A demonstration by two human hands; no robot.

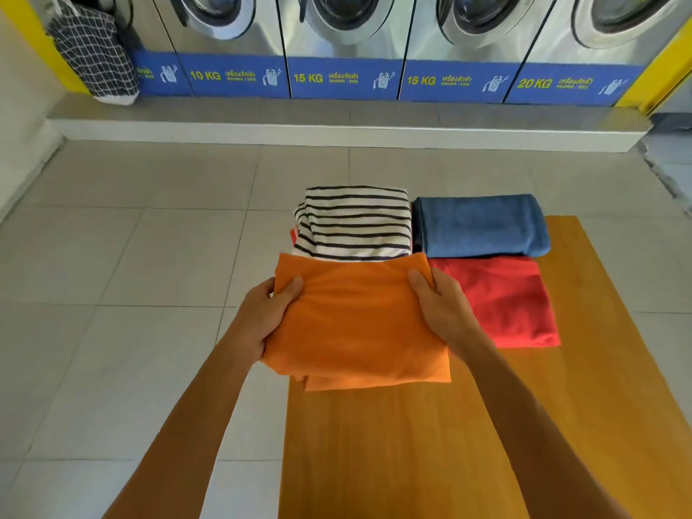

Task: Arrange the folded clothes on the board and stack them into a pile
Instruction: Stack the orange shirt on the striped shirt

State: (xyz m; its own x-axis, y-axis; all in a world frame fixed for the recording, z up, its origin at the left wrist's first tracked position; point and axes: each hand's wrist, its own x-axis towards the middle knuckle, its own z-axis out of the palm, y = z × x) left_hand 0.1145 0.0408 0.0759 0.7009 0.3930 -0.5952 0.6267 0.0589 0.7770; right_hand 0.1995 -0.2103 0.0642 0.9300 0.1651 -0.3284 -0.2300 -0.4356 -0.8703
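A folded orange garment (pixel 355 324) is held above the wooden board (pixel 430 443). My left hand (pixel 269 316) grips its left edge and my right hand (pixel 438 305) grips its right edge, thumbs on top. Behind it, a folded black-and-white striped shirt (pixel 355 222) lies on top of another piece whose reddish edge peeks out at the left. To the right lie a folded red garment (pixel 501 297) and, beyond it, a folded blue towel (pixel 483 226) at the board's far end.
The board stands over a grey tiled floor (pixel 131 256). A row of washing machines (pixel 348 39) on a raised step (pixel 337 121) lines the far wall. A checked laundry bag (pixel 93 58) hangs at the far left.
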